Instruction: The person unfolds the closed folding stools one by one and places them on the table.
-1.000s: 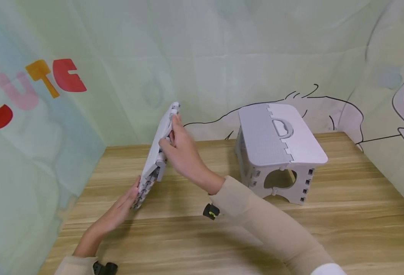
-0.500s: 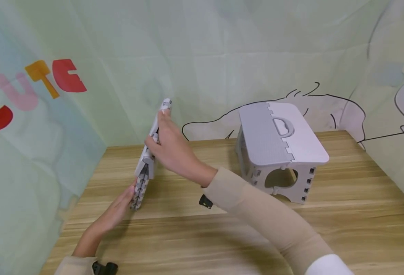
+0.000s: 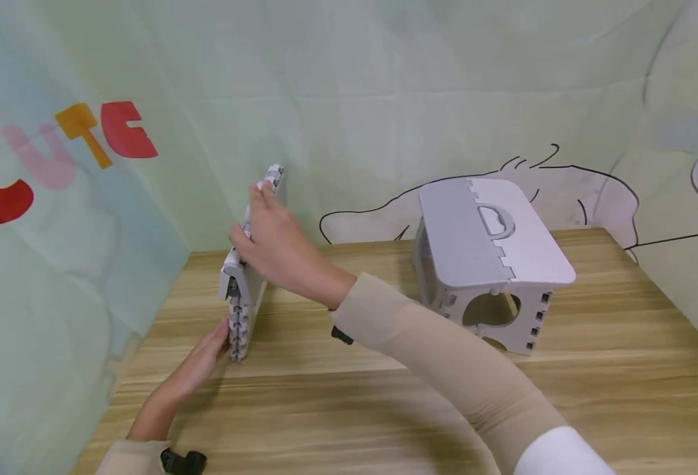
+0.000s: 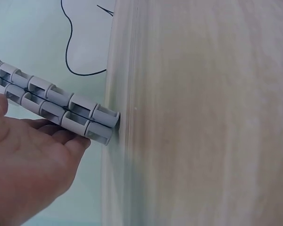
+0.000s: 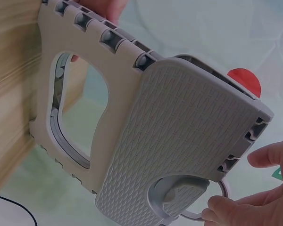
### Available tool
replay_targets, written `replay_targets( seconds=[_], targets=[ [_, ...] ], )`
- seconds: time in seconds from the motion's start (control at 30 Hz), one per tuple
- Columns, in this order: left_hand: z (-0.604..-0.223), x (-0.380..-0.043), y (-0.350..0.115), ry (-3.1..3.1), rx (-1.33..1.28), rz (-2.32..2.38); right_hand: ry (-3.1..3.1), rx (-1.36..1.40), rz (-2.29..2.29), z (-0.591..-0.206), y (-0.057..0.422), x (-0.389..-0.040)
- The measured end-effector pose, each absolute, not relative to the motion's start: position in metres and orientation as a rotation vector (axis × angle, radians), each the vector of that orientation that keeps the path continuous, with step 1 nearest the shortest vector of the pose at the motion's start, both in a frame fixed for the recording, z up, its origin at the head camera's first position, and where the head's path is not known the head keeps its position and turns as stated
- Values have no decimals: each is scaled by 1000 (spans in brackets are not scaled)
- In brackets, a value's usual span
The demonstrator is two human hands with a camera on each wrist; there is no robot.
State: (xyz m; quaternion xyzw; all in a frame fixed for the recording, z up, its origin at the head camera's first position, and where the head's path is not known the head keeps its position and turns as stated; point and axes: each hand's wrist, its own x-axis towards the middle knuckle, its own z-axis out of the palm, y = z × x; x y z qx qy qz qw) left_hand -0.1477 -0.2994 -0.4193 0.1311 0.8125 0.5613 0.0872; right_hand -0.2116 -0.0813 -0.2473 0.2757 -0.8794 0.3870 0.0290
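A grey-and-white plastic folding stool (image 3: 239,323), folded nearly flat, stands on edge upon the table (image 3: 361,409), left of centre. Its woven-textured seat panel (image 5: 179,117) and loop handle (image 5: 223,189) show in the right wrist view. My right hand (image 3: 284,251) holds it at the upper edge, fingertips at the handle and thumb toward the near end. My left hand (image 3: 206,353) touches the lower left side with extended fingers; in the left wrist view the hinge row (image 4: 52,101) runs past that hand. Some left fingertips are hidden behind the stool.
A second stool (image 3: 456,231) stands unfolded on its legs at the right, its handle flat in the seat. A printed cloth backdrop (image 3: 349,119) closes off the back and left behind the wood-grain table. Both wrists wear small black devices.
My right hand has moved left with the stool's top, bringing the stool from a rightward lean to nearly upright. Its folded leg panels look closer together. My left hand has stayed low beside it.
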Motion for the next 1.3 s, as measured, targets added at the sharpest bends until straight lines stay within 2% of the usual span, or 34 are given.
replay_targets(
  seconds=[1.0, 1.3],
  targets=[
    [-424, -149, -311, 2211, 368, 1845, -2701, 1050, 674, -239, -119, -228],
    [-427, -150, -312, 2149, 379, 1908, -2576, 1146, 77, -238, -126, -231]
  ],
)
